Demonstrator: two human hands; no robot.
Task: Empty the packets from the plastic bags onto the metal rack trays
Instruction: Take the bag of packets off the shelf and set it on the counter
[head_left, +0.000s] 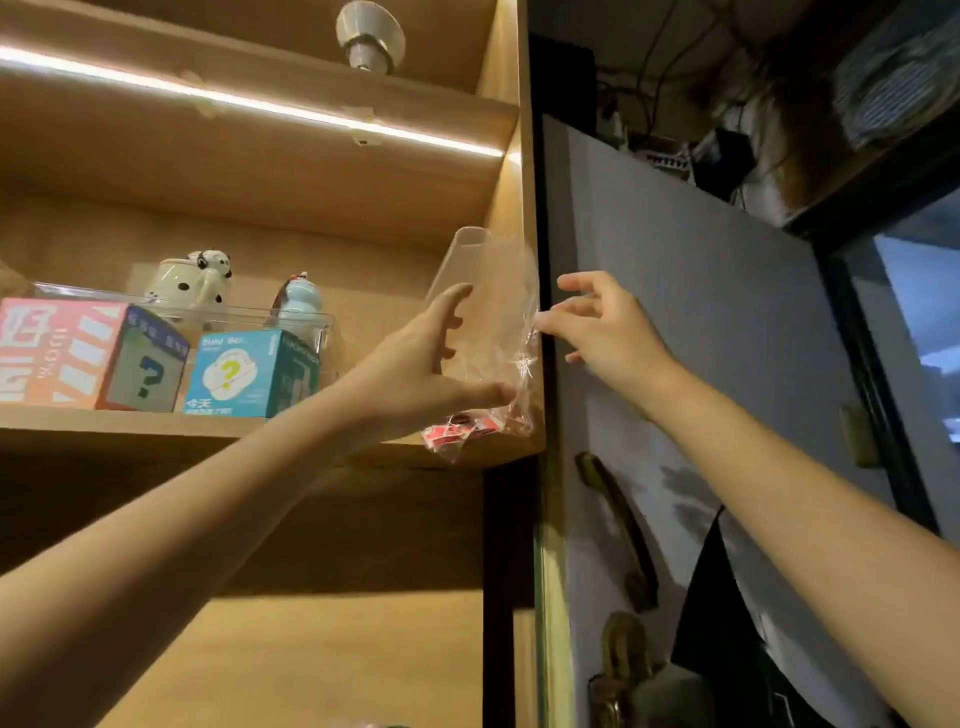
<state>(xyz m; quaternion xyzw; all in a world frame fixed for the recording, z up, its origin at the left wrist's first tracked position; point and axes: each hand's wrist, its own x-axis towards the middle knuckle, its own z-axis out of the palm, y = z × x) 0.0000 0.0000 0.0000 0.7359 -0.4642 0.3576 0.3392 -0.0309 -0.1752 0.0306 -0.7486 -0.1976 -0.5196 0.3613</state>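
Packets (457, 427), red and white, lie at the bottom of a clear bag (493, 332) at the right end of a wooden shelf (130, 423), against the cabinet's side panel. Our left hand (426, 364) holds the bag from its 9 o'clock side, fingers spread along the film and thumb underneath near the packets. Our right hand (597, 325) is at 3 o'clock, fingers loosely curled, the tips pinching or just touching the crinkled edge; we cannot tell which. No metal rack or tray shows here.

We judge the step to be lifting the bag off the shelf. To do it well, we should grip the film firmly near the top, keep the packets low in the bag, and draw it clear of the two boxes (249, 371) at 9 o'clock.
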